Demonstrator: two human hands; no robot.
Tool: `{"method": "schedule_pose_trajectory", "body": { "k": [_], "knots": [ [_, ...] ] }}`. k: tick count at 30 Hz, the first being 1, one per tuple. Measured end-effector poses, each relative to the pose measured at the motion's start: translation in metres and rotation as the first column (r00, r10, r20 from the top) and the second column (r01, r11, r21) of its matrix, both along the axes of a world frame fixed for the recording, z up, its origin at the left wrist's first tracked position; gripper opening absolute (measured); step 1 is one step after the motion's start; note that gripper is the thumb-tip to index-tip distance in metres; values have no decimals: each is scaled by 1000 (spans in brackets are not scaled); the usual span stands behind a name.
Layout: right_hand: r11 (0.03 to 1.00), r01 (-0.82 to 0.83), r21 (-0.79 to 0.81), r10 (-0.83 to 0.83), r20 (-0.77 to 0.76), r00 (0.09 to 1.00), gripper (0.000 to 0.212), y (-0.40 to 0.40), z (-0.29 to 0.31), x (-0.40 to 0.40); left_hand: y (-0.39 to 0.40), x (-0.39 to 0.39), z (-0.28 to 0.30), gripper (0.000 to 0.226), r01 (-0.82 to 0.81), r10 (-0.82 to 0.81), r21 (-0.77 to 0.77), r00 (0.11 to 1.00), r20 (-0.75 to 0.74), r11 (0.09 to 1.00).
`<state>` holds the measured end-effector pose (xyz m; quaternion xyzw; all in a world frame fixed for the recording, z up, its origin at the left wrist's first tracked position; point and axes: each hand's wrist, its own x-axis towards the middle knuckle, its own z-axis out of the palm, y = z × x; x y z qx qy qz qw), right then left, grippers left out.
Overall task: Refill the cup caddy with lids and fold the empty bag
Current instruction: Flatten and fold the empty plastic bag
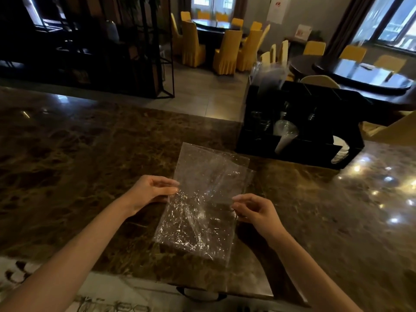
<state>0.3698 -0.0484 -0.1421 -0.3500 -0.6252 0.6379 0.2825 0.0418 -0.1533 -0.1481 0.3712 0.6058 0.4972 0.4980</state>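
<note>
A clear, crinkled plastic bag (202, 194) lies flat on the brown marble counter (78, 165) in front of me. My left hand (150, 190) pinches the bag's left edge between thumb and fingers. On the opposite side, my right hand (254, 210) pinches the right edge with curled fingers. The black cup caddy (299, 131) stands on the counter to the back right. It holds clear lids (284, 129), a stack of clear cups (267, 75) at its top left, and white lids (341, 152) at its right end.
The counter's near edge runs just below the bag, with a dark handle (200, 293) under it. Beyond the counter are dark round tables (364, 75), yellow-covered chairs (225, 52) and a black metal shelf (135, 52).
</note>
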Motion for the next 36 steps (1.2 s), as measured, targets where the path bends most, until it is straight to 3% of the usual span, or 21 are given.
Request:
{"method": "schedule_pose_trajectory", "body": {
  "k": [5, 10, 15, 20, 26, 28, 33, 36],
  "knots": [
    [999, 17, 43, -17, 2, 1000, 23, 3, -2, 4, 0, -3, -4, 31, 28, -27, 7, 998, -59, 1000],
    [995, 21, 99, -25, 40, 999, 14, 2, -7, 9, -1, 0, -6, 23, 25, -16, 52, 985, -171, 998],
    [991, 54, 118, -61, 58, 996, 43, 0, -9, 13, -4, 2, -10, 14, -6, 24, 66, 963, -269, 998],
    [999, 34, 23, -35, 23, 999, 35, 1, -10, 14, -4, 11, -2, 30, 77, -76, 34, 997, -32, 996],
    [996, -22, -83, 28, 63, 998, 29, 1, -5, 11, -1, 25, 0, 46, 131, -131, -13, 991, -20, 991],
    [990, -15, -140, 21, 45, 999, 37, 0, -4, 8, 1, 31, -1, 51, 111, -111, -14, 993, -49, 994],
    [981, 12, -193, 12, 120, 993, 83, -3, -3, -3, 4, 38, 0, 51, 119, -119, 29, 992, -30, 992],
    [978, 56, -200, -31, 127, 991, 80, -3, -2, -8, 5, 41, 3, 49, 109, -108, 47, 994, -34, 993]
  ]
}}
